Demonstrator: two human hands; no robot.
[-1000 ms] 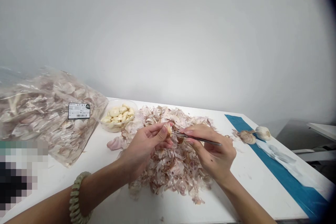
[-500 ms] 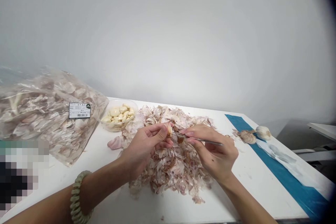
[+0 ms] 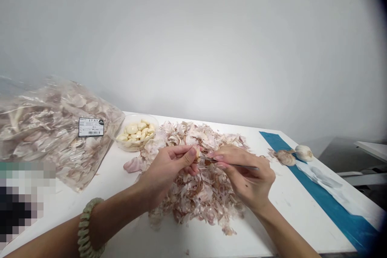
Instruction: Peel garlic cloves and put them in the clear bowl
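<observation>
My left hand pinches a partly peeled garlic clove between thumb and fingertips. My right hand grips slim steel tweezers, whose tips reach the clove and are partly hidden by my fingers. Both hands hover over a wide heap of papery garlic skins. A coiled beige bracelet circles my left wrist.
A clear bowl of peeled cloves and a labelled plastic bag of skins lie to the left on the white table. Two garlic bulbs rest by a blue strip at the right.
Both hands have shifted slightly right and down, taking the clove and tweezers with them. The tweezers still point at the clove.
</observation>
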